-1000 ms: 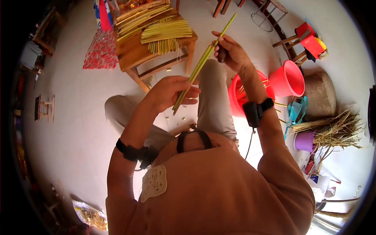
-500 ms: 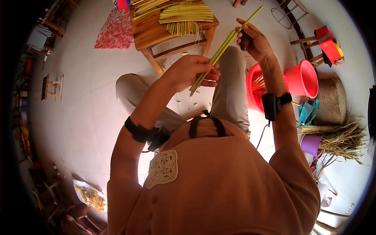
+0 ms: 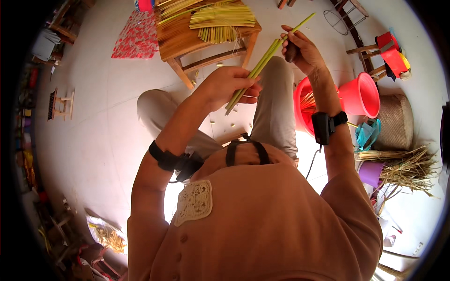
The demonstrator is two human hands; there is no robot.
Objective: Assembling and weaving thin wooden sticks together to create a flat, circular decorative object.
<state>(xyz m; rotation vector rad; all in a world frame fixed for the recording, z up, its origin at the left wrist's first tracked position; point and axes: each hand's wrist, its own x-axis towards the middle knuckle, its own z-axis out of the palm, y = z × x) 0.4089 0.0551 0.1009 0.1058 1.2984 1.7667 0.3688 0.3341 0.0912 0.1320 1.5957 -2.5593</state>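
Two green-yellow reed stalks [image 3: 250, 78] slant up from lower left to upper right. Their lower part is gripped by my left hand [image 3: 227, 86], fingers curled around it. My right hand [image 3: 303, 54], higher and to the right, pinches a thinner stalk [image 3: 304, 20] rising past the others and holds a small dark brown tool [image 3: 291, 50], whose detail is hidden by the fingers. Just ahead of my hands, a wooden stool [image 3: 178, 42] bears bundles of similar stalks [image 3: 220, 16].
Red buckets [image 3: 359, 93] stand right of my knee, with a woven basket [image 3: 393, 119], purple pot [image 3: 369, 174] and dry straw [image 3: 405, 168] beyond. A red-and-white patterned sheet [image 3: 132, 35] lies left of the stool. Small cut pieces [image 3: 233, 125] are scattered on the floor.
Over the last second the whole view has shifted, so hands, stool and buckets appear higher and further right. My grip on the stalks looks much the same.
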